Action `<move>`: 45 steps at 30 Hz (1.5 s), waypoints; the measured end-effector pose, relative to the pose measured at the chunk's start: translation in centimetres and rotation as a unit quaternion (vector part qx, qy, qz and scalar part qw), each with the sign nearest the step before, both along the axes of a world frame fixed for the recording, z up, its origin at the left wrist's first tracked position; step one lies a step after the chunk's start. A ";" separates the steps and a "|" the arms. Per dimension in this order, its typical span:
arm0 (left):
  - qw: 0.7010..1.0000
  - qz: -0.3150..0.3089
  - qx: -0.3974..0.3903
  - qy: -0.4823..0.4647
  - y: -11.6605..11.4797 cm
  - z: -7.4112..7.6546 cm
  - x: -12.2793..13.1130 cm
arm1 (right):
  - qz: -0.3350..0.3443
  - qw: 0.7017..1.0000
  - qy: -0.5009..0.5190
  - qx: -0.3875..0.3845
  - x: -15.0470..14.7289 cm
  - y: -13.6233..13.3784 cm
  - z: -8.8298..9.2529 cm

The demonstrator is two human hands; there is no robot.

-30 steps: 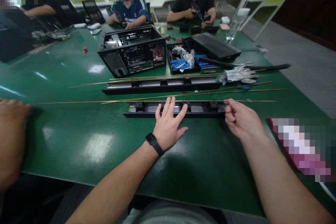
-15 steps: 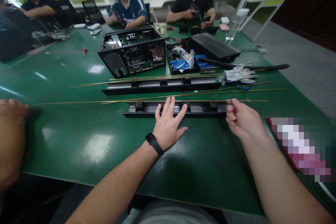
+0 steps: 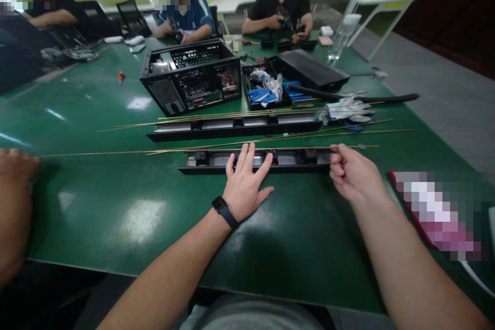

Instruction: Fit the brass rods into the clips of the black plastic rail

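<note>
My left hand (image 3: 247, 183), with a dark watch at the wrist, lies with fingers spread over the middle of a black slotted rail (image 3: 211, 169) holding small black blocks (image 3: 309, 155). At the rail's right end, my right hand (image 3: 350, 170) is closed, thumb and index finger pinched around its edge. A thin brass-coloured rod (image 3: 96, 154) runs along the rail's far side and past my right hand; whether it passes between my fingertips I cannot tell. Its left end reaches another person's closed hand (image 3: 17, 170) at the left edge.
Behind lie a second black rail (image 3: 232, 131), more thin rods (image 3: 328, 134), gloves (image 3: 350, 110), a black tube (image 3: 386, 98) and an open computer case (image 3: 193, 77). A red-edged, blurred object (image 3: 429, 211) lies at right. Co-workers sit across the green table (image 3: 88, 201).
The thin rod has slid left, its right end now nearer my right hand. Both my hands keep their places on the rail. The view has shifted slightly.
</note>
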State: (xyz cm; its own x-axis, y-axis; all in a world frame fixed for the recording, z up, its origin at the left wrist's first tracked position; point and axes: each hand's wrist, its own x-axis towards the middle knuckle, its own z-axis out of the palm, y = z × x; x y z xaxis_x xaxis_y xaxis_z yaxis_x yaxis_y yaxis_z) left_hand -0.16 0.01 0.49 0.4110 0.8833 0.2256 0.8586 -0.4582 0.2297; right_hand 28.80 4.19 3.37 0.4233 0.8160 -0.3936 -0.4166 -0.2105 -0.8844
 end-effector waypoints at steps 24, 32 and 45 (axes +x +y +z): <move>1.000 -0.003 0.008 -0.003 0.0 -0.2 -0.1 | 0.021 1.000 -0.015 -0.003 -0.3 -0.1 -0.1; 1.000 -0.005 0.004 0.002 0.0 -0.1 -0.1 | 0.033 0.999 -0.006 -0.012 -1.2 -0.3 0.2; 1.000 -0.003 0.021 -0.001 0.0 -0.5 -0.2 | 0.010 1.000 0.000 -0.002 2.5 0.7 -1.3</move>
State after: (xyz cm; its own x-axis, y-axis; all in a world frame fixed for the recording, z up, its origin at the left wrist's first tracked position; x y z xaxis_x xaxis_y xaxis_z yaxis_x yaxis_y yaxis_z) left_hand -0.39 0.02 -0.03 0.4152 0.8710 0.2627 0.8561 -0.4718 0.2112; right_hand 31.33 4.90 2.06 0.4064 0.8231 -0.3967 -0.4125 -0.2221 -0.8834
